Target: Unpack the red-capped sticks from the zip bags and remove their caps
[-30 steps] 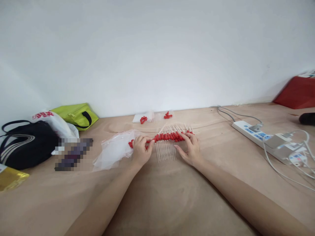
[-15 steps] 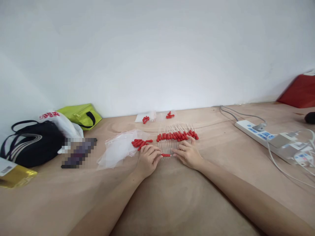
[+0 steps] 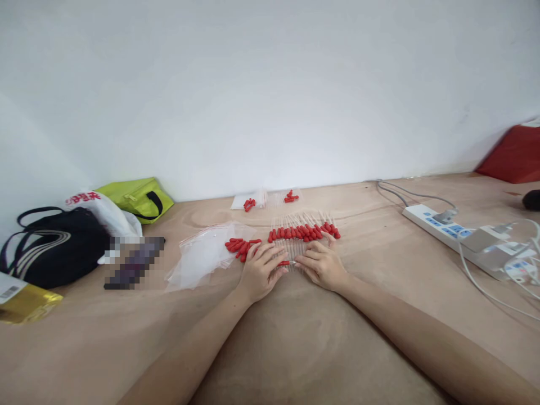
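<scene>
One red handle (image 3: 285, 263), just below the middle of the frame
Our left hand (image 3: 259, 274) grips it, our right hand (image 3: 324, 266) closes fingertips on its pale tip (image 3: 292, 262) (partly hidden) — a sudden slip could scatter the red-ended sticks (image 3: 288, 233), our fingers being so near.

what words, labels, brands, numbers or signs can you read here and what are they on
No text is legible here.
White plastic bag: red characters, too blurred to read.
Gold packet: white label with a barcode; any digits too small to read.
Power strip: any markings too small to tell.
</scene>
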